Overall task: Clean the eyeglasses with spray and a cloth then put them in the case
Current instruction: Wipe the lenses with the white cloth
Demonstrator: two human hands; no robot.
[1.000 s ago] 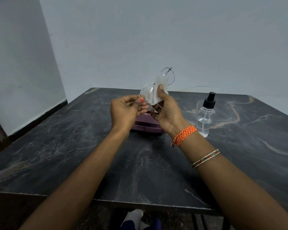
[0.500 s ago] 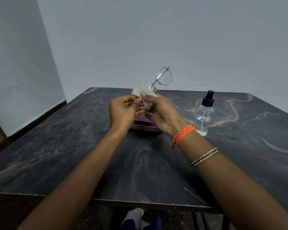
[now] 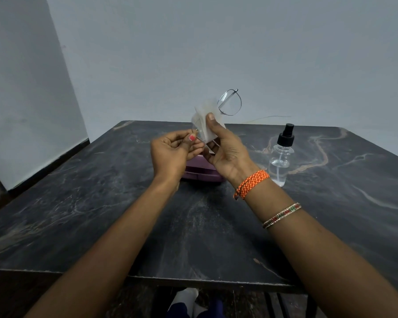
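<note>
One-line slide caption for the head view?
Right hand wipes glasses with cloth, left hand steadying them, above purple case; spray bottle alongside.

A dark marbled table (image 3: 101, 214) carries a purple case (image 3: 201, 174) and, to its right, a spray bottle (image 3: 280, 157) standing upright.

a dark marble-patterned table (image 3: 83, 203) with tan veins stands against a plain pale wall (image 3: 193, 47), a thin wire (image 3: 271, 117) trailing along its far edge, dark skirting (image 3: 48, 164) at left.
</note>
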